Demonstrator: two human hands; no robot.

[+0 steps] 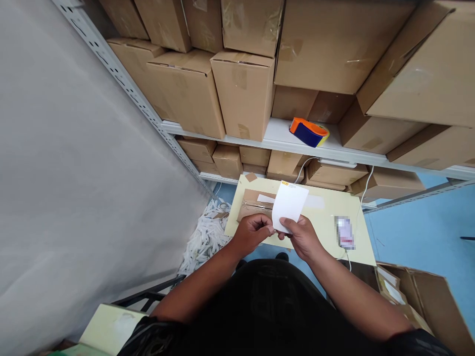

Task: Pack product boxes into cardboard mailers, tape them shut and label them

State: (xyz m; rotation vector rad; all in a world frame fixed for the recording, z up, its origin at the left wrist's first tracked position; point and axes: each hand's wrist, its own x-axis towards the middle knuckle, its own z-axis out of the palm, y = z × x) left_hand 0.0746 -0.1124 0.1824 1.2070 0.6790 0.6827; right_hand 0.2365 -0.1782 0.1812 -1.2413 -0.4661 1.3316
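Note:
My right hand (302,235) is closed on a white sheet of paper (291,205), thumb on top and fingers underneath. A small yellow-orange mark with tiny print, too small to read, shows at the sheet's far edge. At its lower left corner, the thumb and fingertips of my left hand (256,230) are pinched together on the edge. Beneath and left of the sheet, a taped cardboard box (247,209) lies on the pale yellow table (330,210), partly hidden by my left hand and the sheet.
A blurred phone-like object (345,232) with a cable lies on the table's right. Shelves behind hold several cardboard boxes (241,94) and an orange-and-blue tape roll or strap (309,132). White paper scraps (204,237) cover the floor at left. An open carton (426,296) stands at lower right.

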